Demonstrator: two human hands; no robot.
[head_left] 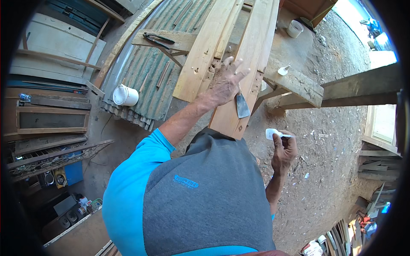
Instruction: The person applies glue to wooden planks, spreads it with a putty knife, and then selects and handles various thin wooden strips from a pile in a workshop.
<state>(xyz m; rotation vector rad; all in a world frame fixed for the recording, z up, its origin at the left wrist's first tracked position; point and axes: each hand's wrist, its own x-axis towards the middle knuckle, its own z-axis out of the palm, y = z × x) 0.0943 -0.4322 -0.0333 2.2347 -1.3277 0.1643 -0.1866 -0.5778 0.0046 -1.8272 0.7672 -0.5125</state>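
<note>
My left hand (226, 81) lies over a long wooden board (255, 47), its fingers spread. Beside it is a putty knife (242, 106), its grey blade on the board; the handle is hidden by the hand. The board's near end reaches my lap. To its left runs a second wooden board (198, 64) with small holes. Off the board's right side, my right hand (284, 154) is closed around a small white plastic bottle (270, 133) with a thin nozzle pointing right. Another small white bottle (282, 71) stands on the wooden trestle (299, 85) to the right.
Pincers (158, 39) rest on the left trestle's plank (183, 39). A white bucket (125, 95) stands by corrugated sheets (147, 81). A second bucket (294, 29) is at the far right. A thick beam (358, 87) extends rightward. Stacked timber (378, 166) lines the right edge.
</note>
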